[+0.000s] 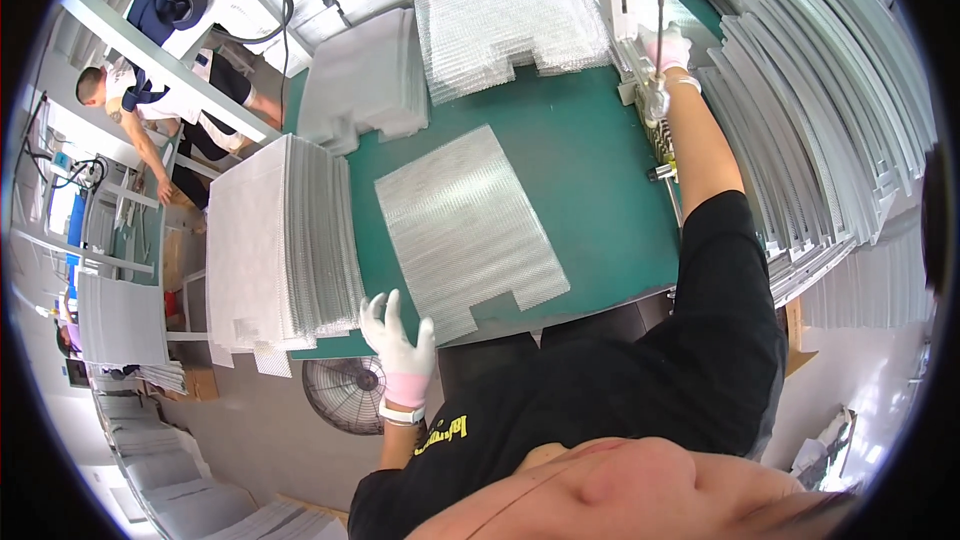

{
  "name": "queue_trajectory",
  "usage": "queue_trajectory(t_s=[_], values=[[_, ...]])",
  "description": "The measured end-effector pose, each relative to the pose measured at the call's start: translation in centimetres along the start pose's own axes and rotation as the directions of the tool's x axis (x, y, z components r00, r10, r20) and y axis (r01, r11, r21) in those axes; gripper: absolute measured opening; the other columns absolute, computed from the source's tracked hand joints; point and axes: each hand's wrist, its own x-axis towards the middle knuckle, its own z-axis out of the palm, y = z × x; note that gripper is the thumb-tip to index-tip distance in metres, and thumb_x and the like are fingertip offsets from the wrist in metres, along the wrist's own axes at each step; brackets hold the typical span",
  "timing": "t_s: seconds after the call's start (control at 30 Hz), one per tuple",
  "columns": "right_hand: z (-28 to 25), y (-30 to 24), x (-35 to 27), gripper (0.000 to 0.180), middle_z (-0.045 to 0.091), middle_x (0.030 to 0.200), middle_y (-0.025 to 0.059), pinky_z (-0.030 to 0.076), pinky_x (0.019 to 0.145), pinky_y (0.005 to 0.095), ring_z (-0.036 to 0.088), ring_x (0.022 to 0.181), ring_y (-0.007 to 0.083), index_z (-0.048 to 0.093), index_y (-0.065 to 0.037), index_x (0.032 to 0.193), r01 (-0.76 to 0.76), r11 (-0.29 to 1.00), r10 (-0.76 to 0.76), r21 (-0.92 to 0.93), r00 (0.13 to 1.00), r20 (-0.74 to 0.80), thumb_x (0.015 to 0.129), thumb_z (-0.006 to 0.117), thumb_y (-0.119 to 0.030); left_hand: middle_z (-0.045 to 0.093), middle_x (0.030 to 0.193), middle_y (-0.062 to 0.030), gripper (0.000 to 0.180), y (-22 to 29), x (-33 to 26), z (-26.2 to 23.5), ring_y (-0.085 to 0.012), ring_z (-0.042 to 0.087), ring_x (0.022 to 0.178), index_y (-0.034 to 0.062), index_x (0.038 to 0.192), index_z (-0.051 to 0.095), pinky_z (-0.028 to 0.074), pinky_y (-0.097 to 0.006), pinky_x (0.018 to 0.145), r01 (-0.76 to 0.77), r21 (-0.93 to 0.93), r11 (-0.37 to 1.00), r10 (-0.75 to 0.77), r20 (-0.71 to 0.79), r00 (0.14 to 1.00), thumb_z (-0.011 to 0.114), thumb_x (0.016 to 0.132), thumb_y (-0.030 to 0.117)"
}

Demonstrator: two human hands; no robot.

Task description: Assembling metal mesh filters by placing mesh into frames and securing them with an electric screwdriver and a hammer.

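My left hand (398, 345), in a white glove with a pink cuff, is raised at the table's near edge beside a tall stack of silvery mesh sheets (285, 240). Its fingers are spread and it holds nothing. A single notched mesh sheet (470, 225) lies flat on the green table, apart from that hand. Stretched far forward, my right hand (668, 45), also gloved, is behind the machine's vertical metal rod (660, 20), near a pale sheet (675, 8). The rod and the machine partly hide its fingers, so its grip does not show.
Two more sheet stacks, one greyish (365, 75) and one bright (510, 15), stand at the back of the green table (590, 180). Many long grey panels (790, 110) fill the right. A floor fan (345, 395) stands below left. Another person (150, 110) works at the far left.
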Motion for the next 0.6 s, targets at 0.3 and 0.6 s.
queue_trajectory(t_s=[0.3, 0.6], values=[[-2.8, -4.5, 0.2, 0.112, 0.047, 0.145, 0.0312, 0.036, 0.115, 0.0423, 0.048, 0.134, 0.0431, 0.041, 0.006, 0.146, 0.058, 0.946, -0.034, 0.319, 0.996, -0.081, 0.066, 0.083, -0.06, 0.042, 0.141, -0.0257, 0.062, -0.6, -1.4, 0.1, -0.0462, 0.031, 0.138, 0.0016, 0.136, 0.051, 0.023, -0.057, 0.115, 0.03, -0.018, 0.999, -0.03, -0.002, 1.0, 0.073, 0.079, 0.018], [-4.6, -4.6, 4.3, 0.109, 0.046, 0.146, 0.0288, 0.035, 0.114, 0.0375, 0.047, 0.135, 0.0356, 0.038, 0.013, 0.144, 0.371, 0.433, -0.028, 0.821, 0.916, -0.399, 0.068, 0.089, -0.045, 0.039, 0.146, -0.0257, 0.061, -0.1, -1.1, 0.4, -0.0461, 0.031, 0.139, 0.0032, 0.135, 0.052, 0.024, -0.056, 0.116, -0.022, -0.074, 0.997, 0.026, 0.051, 0.998, 0.074, 0.08, 0.018]])
